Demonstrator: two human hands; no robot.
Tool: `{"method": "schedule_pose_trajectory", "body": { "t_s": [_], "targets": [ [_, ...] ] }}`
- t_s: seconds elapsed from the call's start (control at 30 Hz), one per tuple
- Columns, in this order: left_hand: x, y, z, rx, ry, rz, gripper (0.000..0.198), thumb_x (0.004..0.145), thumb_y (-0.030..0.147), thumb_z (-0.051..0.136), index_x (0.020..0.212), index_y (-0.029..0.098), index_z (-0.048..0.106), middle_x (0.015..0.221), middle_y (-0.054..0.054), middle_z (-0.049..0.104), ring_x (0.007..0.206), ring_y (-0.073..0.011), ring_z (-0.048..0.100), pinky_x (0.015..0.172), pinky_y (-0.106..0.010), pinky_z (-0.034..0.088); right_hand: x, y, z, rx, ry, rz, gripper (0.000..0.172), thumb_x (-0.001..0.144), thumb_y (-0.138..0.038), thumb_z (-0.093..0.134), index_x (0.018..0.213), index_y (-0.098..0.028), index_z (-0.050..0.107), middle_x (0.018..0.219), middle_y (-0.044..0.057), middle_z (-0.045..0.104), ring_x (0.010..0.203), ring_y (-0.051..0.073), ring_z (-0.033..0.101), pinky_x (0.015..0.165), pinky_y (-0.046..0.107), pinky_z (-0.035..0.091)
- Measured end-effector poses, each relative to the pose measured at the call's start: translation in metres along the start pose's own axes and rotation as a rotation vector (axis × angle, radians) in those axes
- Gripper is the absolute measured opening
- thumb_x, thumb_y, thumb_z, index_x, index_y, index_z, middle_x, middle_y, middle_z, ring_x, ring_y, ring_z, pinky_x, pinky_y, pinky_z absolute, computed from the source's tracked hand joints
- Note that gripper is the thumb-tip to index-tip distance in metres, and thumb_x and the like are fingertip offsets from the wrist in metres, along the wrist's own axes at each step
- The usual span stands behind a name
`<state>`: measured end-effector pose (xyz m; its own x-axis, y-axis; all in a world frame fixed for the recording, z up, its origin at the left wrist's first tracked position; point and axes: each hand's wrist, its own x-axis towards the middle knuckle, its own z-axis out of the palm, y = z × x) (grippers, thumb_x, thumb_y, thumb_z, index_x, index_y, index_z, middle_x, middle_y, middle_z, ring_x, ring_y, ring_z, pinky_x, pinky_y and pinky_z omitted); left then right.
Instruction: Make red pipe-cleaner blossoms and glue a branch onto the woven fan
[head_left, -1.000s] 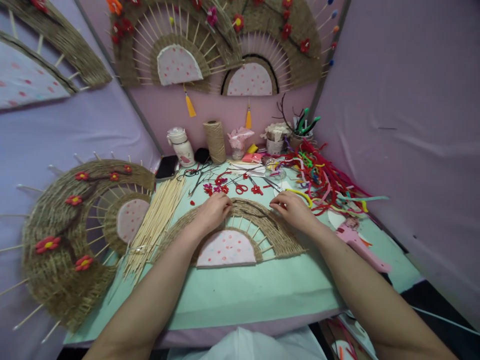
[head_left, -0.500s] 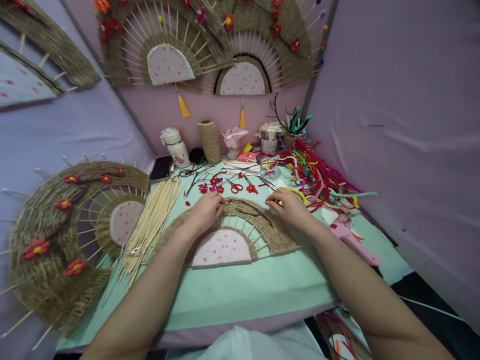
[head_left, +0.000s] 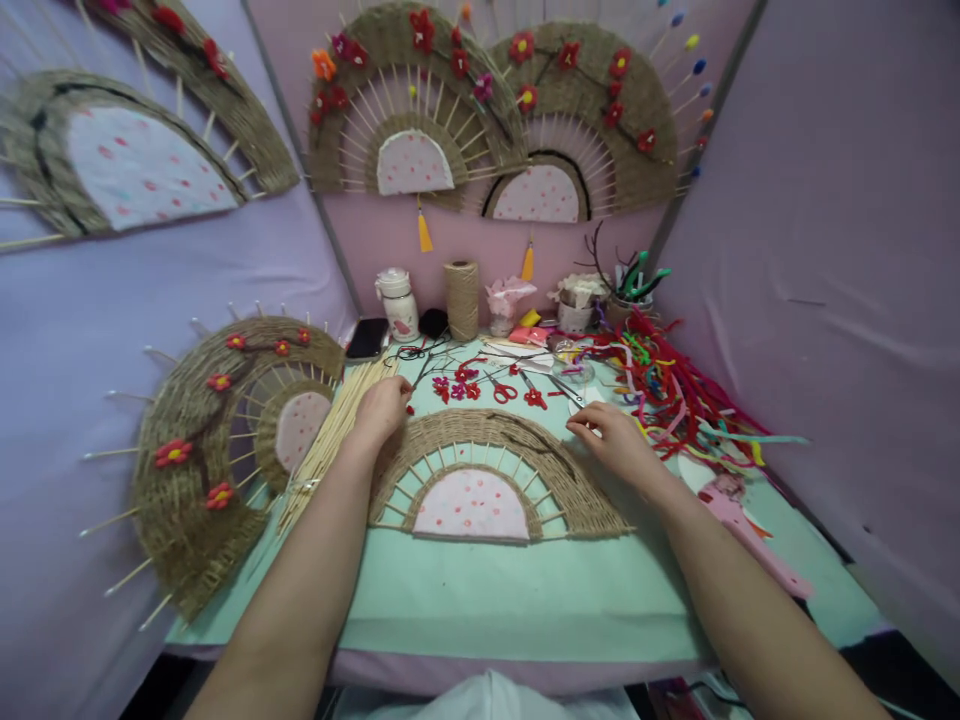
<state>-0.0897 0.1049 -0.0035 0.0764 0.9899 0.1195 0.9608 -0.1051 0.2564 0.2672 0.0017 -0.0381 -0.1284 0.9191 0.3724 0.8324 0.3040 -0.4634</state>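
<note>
A half-round woven jute fan (head_left: 495, 470) with a pink spotted centre lies flat on the mint green table (head_left: 510, 600). My left hand (head_left: 381, 408) rests at the fan's upper left edge beside a bundle of thin wooden sticks (head_left: 334, 440), fingers curled under; what they hold is hidden. My right hand (head_left: 611, 438) sits at the fan's upper right edge, fingers bent and pinched against the weave. Small red and magenta flowers (head_left: 457, 385) lie just beyond the fan.
A finished fan with red flowers (head_left: 217, 450) leans at the left; more fans hang on the walls. A twine spool (head_left: 462, 298), white bottle (head_left: 397, 302), phone (head_left: 367, 338), red scissors (head_left: 501, 388), a pile of pipe cleaners (head_left: 667, 385) and a pink glue gun (head_left: 742, 520) crowd the back and right.
My left hand has slid from the fan's top to its left edge near the sticks. My right hand shifted slightly right. The camera view tilted up and left.
</note>
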Motion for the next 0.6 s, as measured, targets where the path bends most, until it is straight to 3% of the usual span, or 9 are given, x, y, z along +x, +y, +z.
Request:
{"method": "schedule_pose_trajectory", "body": {
  "t_s": [0.17, 0.37, 0.47, 0.6],
  "targets": [
    [0.002, -0.016, 0.0, -0.039, 0.013, -0.081, 0.025, 0.081, 0.016, 0.052, 0.095, 0.018, 0.072, 0.105, -0.012, 0.073, 0.105, -0.0247, 0.064, 0.09, -0.032, 0.046, 0.003, -0.006, -0.014, 0.013, 0.018, 0.021, 0.022, 0.087, -0.033, 0.053, 0.079, -0.02, 0.069, 0.082, 0.008, 0.068, 0.078, 0.022, 0.062, 0.072, 0.035, 0.046],
    [0.008, -0.026, 0.0, -0.071, 0.059, -0.132, 0.027, 0.083, 0.023, 0.055, 0.105, 0.017, 0.069, 0.106, -0.013, 0.072, 0.105, -0.0248, 0.064, 0.088, -0.031, 0.047, 0.02, -0.049, -0.046, -0.002, -0.014, -0.099, 0.023, 0.089, -0.036, 0.053, 0.081, -0.021, 0.07, 0.086, 0.008, 0.071, 0.082, 0.023, 0.062, 0.075, 0.034, 0.045],
    [0.01, -0.023, -0.001, -0.093, 0.052, -0.105, 0.027, 0.083, 0.024, 0.056, 0.105, 0.016, 0.068, 0.1, -0.012, 0.073, 0.101, -0.0234, 0.065, 0.088, -0.031, 0.048, 0.033, -0.057, -0.043, 0.018, 0.068, -0.091, 0.023, 0.088, -0.036, 0.054, 0.081, -0.02, 0.069, 0.087, 0.008, 0.071, 0.082, 0.022, 0.063, 0.073, 0.034, 0.045],
    [0.018, -0.016, -0.003, -0.106, 0.037, -0.06, 0.022, 0.081, 0.018, 0.057, 0.097, 0.016, 0.07, 0.096, -0.012, 0.073, 0.099, -0.0233, 0.065, 0.088, -0.032, 0.048, 0.042, -0.041, -0.022, 0.057, 0.123, -0.041, 0.024, 0.088, -0.036, 0.053, 0.08, -0.02, 0.069, 0.084, 0.007, 0.071, 0.078, 0.021, 0.063, 0.07, 0.033, 0.046]
  ]
}}
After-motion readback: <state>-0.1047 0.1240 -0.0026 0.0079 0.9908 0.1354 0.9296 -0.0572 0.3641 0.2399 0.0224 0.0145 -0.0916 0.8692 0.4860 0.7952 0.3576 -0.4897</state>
